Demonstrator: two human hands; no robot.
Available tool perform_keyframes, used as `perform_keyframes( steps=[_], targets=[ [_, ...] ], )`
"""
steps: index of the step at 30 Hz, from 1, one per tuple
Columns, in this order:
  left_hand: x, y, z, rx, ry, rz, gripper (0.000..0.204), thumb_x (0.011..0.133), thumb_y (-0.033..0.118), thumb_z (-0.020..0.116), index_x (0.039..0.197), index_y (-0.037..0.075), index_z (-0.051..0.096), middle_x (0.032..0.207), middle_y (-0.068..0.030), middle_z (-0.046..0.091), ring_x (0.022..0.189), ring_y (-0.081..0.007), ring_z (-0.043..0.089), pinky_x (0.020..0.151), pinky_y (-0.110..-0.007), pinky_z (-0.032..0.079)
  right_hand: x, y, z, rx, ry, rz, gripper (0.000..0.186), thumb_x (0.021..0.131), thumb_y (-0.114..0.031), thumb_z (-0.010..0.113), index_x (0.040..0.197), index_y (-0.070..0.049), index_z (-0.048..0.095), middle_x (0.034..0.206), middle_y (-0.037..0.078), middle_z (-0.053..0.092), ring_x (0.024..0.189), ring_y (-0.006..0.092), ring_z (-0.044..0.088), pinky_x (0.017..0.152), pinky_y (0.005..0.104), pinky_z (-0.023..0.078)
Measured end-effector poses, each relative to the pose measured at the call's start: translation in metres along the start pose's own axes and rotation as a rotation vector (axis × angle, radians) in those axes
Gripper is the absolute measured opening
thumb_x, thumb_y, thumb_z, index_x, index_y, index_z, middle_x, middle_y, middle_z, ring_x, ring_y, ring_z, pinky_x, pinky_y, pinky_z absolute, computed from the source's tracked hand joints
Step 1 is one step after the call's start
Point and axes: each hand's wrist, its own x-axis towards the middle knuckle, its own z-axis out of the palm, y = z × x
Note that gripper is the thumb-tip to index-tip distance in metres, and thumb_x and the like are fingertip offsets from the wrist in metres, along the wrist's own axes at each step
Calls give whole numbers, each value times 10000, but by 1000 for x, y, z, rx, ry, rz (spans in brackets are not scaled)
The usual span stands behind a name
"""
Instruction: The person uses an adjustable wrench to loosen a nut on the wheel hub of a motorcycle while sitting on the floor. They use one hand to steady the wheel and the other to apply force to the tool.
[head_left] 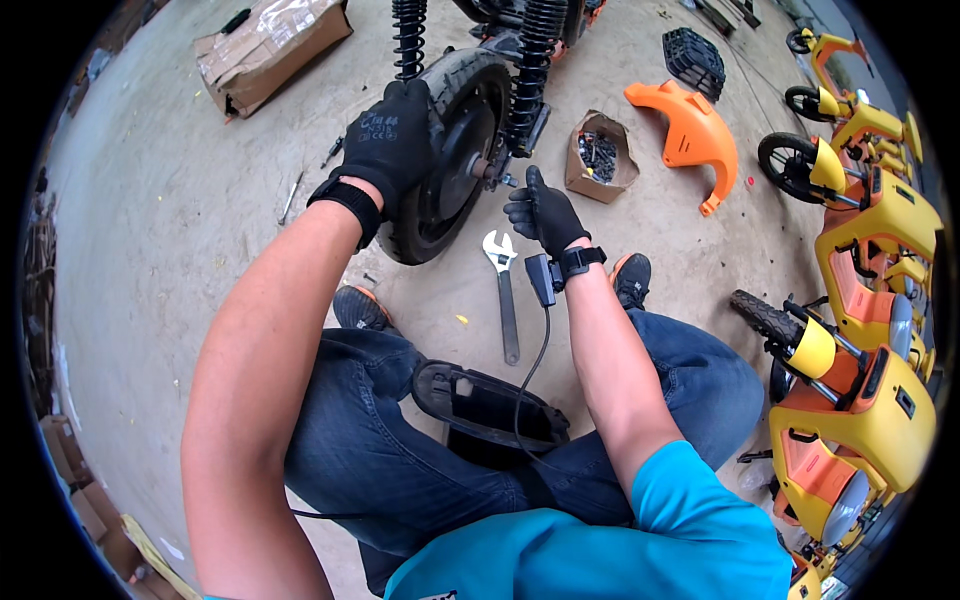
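My left hand (390,140), in a black work glove, lies against the left side of a black-tyred wheel (485,95). Its fingers bend away below the left coil-spring shock absorber (409,38), and what they close on is hidden. My right hand (548,213), also gloved, is just right of the wheel's hub, beside the axle end (486,170). Its thumb points up, apart from the fingers, and nothing shows in it. Another black shock absorber (535,70) stands above that axle end. An adjustable wrench (506,300) with a dark handle lies on the floor below my right hand.
An open cardboard box (603,165) of small hardware and an orange fender (695,135) lie to the right. A black grate-like part (693,63) is farther back. Between my legs sits a black bin-like part (490,400). Yellow scooters (850,390) line the right; a carton (270,50) lies far left.
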Motion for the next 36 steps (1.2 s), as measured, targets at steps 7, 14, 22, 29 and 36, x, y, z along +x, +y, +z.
perform_keyframes(
  steps=[7,14,22,29,36],
  targets=[
    [0,-3,5,22,3,0,401,855,279,602,1179,66,499,1089,-209,566,937,-406,628,783,-485,514,19,3,11,29,-12,3,408,986,-421,517,925,-30,618,758,73,657,555,132,578,503,234,482],
    [1,-1,2,3,14,18,410,853,283,610,1184,68,497,1077,-210,570,922,-408,632,770,-483,519,37,21,3,151,-66,-143,289,950,-305,610,969,-17,632,731,64,645,596,152,610,560,251,518],
    [1,-4,4,4,11,-5,418,856,286,604,1194,66,494,1079,-210,568,921,-404,632,777,-477,519,30,8,11,150,-87,38,316,979,-332,557,1024,-29,634,772,54,645,630,113,599,546,231,501],
    [-4,0,-1,-11,14,-1,411,858,294,599,1179,59,497,1089,-215,563,921,-404,631,788,-474,513,39,6,11,-7,-83,-60,284,958,-289,573,927,-15,643,743,47,643,568,107,570,516,234,464],
    [-1,-1,2,-1,24,12,380,858,280,588,1151,57,497,1081,-218,568,912,-405,631,766,-483,515,44,21,17,45,-17,-241,212,952,-221,575,906,-14,595,759,64,629,616,117,590,557,240,495]
  ],
)
